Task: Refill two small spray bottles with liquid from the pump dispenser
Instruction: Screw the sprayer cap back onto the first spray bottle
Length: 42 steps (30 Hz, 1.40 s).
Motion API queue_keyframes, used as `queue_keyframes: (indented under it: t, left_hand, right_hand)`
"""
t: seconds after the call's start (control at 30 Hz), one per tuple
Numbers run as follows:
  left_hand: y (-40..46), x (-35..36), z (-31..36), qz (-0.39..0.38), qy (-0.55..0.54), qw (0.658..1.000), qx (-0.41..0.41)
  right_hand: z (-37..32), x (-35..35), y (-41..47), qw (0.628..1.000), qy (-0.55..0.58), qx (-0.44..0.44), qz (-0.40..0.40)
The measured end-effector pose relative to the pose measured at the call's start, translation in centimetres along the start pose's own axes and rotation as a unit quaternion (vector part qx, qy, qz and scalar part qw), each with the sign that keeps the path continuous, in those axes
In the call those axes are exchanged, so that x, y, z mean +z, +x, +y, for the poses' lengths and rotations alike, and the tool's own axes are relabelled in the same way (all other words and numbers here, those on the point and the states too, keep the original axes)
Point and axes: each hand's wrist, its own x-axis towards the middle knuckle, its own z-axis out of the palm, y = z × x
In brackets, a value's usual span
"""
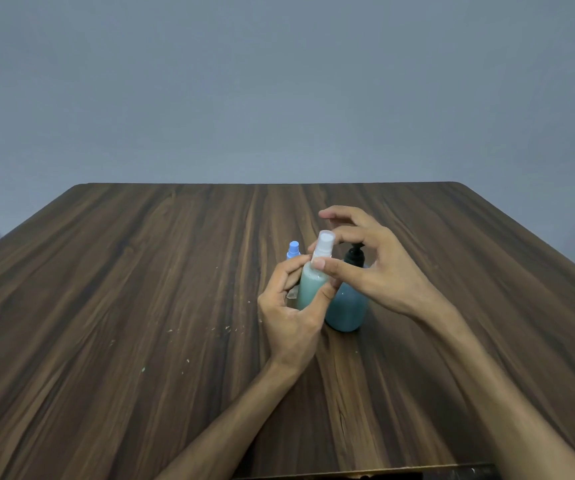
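Spray bottle (311, 287), clear plastic and nearly full of pale green liquid, is held upright above the bench (140, 289), the left hand (291, 306) wrapped round its body with fingers and thumb curled on it. The right hand (365, 261) pinches at the neck below the white spray top (324, 242), thumb against the collar and the other fingers arched over the cap, probably screwing it on. It looks light and smooth, likely slippery if wet, and thin enough to squeeze in, so the body is best held gently. Just behind stand the blue pump dispenser (346, 306) with its black pump head and a second small bottle with a blue top (293, 250).
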Motion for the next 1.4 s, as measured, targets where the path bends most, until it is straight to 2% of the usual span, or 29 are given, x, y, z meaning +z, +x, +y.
queue_keyframes:
  t: [0.27, 0.43, 0.53, 0.83, 1.0, 1.1, 1.2, 1.4]
  left_hand:
    - [0.0, -0.1, -0.8, -0.001, 0.028, 0.999, 0.015]
    - [-0.1, -0.2, -0.9, 0.004, 0.020, 1.000, 0.007]
    - [0.0, -0.2, -0.8, 0.015, 0.026, 1.000, 0.007]
    - [-0.5, 0.1, -1.0, 0.059, 0.057, 0.997, 0.001]
    - [-0.5, 0.0, -1.4, 0.055, 0.092, 0.994, 0.006]
    - [-0.5, -0.1, -1.4, 0.061, 0.111, 0.992, 0.005]
    - [-0.9, -0.1, -1.3, 0.046, 0.114, 0.992, 0.001]
    - [-1.2, 0.0, -0.5, 0.076, 0.114, 0.989, -0.052]
  right_hand:
    - [0.5, 0.7, 0.4, 0.998, -0.047, -0.029, 0.038]
    - [0.4, -0.1, 0.7, 0.995, -0.097, -0.025, 0.000]
    - [0.5, -0.1, 0.9, 0.996, -0.083, -0.013, -0.007]
    - [0.3, 2.1, 0.5, 0.981, -0.135, -0.083, 0.109]
    - [0.5, 2.8, 0.4, 0.974, -0.155, -0.086, 0.138]
    - [0.9, 2.8, 0.1, 0.973, -0.178, -0.086, 0.121]
    - [0.5, 2.4, -0.3, 0.984, -0.139, -0.072, 0.083]
    - [0.8, 2.5, -0.9, 0.981, 0.043, -0.041, 0.183]
